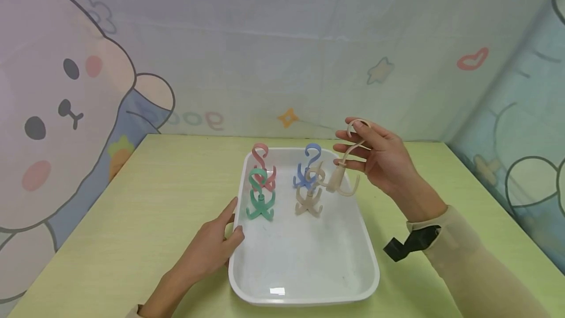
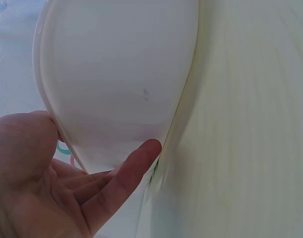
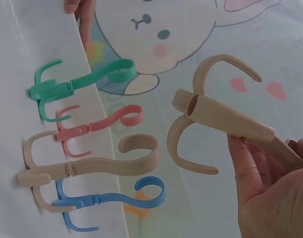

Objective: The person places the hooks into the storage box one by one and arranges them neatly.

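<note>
A person's left hand (image 1: 212, 247) rests with relaxed fingers against the near left rim of a white plastic tray (image 1: 304, 278) on a pale green table (image 1: 132, 220), steadying it. Farther in, four multi-prong hooks stand upright in the tray: a green hook (image 1: 260, 195), a beige hook (image 1: 309, 200), a pink hook (image 1: 263, 163) and a blue hook (image 1: 309, 166). Above the tray's right edge, the right hand (image 1: 384, 161) pinches a fifth, tan hook (image 1: 342, 171) by its curved stem, prongs toward the tray. It appears mid-placement; setting it down likely calls for lowering it prongs-first onto bare tray floor beside the others.
</note>
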